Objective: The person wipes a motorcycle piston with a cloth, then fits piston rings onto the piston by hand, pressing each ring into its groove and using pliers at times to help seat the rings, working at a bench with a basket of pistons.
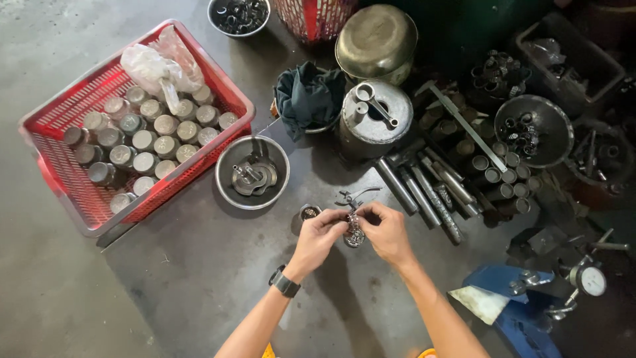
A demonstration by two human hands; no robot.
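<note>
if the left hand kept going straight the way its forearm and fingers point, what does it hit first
The left hand points up and right, so it would first meet the small metal part it already pinches with the right hand; beyond that, probably the pliers.

Shiny metal part (354, 237), red plastic crate (79, 199)

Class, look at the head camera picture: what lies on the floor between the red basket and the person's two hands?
A round metal bowl holding metal parts lies there in the head view, beside the red basket, up-left of the left hand and right hand.
</note>
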